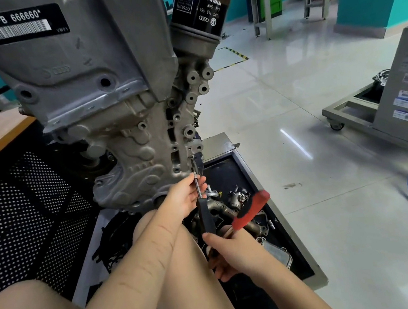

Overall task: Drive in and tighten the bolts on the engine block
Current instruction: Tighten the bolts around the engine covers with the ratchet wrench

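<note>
The left hand (186, 198) pinches the metal shaft of a T-handle wrench (206, 213), its tip at the engine block's (107, 114) lower edge; the right hand (230, 251) grips the red handle's base.

Both forearms bare to the frame edge, no sleeves, gloves, watch or rings seen. Left hand (183, 199) and right hand (237, 253) uncovered; nails short, unpainted where visible. Faint crease marks along left forearm (144, 265). Bare knee and thigh (185, 270) between the forearms; no trouser fabric seen there.
</note>
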Demonstrator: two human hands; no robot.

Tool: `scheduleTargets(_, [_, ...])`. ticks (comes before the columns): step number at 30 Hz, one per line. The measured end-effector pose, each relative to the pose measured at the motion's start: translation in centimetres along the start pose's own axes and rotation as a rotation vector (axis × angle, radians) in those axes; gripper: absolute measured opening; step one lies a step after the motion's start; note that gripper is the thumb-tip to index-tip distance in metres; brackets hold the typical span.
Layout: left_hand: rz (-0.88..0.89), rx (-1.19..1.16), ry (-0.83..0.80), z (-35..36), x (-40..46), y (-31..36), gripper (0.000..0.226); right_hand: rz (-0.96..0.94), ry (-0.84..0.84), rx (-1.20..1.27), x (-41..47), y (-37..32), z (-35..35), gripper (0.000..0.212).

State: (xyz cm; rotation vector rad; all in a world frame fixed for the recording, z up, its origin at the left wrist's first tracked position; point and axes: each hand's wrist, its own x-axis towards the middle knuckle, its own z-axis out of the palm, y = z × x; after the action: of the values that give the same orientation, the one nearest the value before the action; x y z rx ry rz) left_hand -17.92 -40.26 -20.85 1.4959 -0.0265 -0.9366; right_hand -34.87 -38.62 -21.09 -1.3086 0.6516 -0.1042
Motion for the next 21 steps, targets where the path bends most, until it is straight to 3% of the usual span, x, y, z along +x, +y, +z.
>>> scheduleTargets(7, [-0.02, 0.11, 0.071, 0.1, -0.2, -1.2, 0.026, 0.101, -0.058, 0.013, 0.4, 0.6, -0.2, 0.019])
scheduleTargets(12, [-0.061, 0.138, 0.12, -0.3, -0.1, -2.4, 0.029, 0.191, -0.082, -0.146, 1.1, 1.5, -0.8, 0.022])
scheduleTargets(21, [-0.088, 0.124, 0.157, -0.8, 0.1, -3.2, 0.026, 0.186, -0.118, -0.239, 1.5, 2.1, -1.5, 0.022])
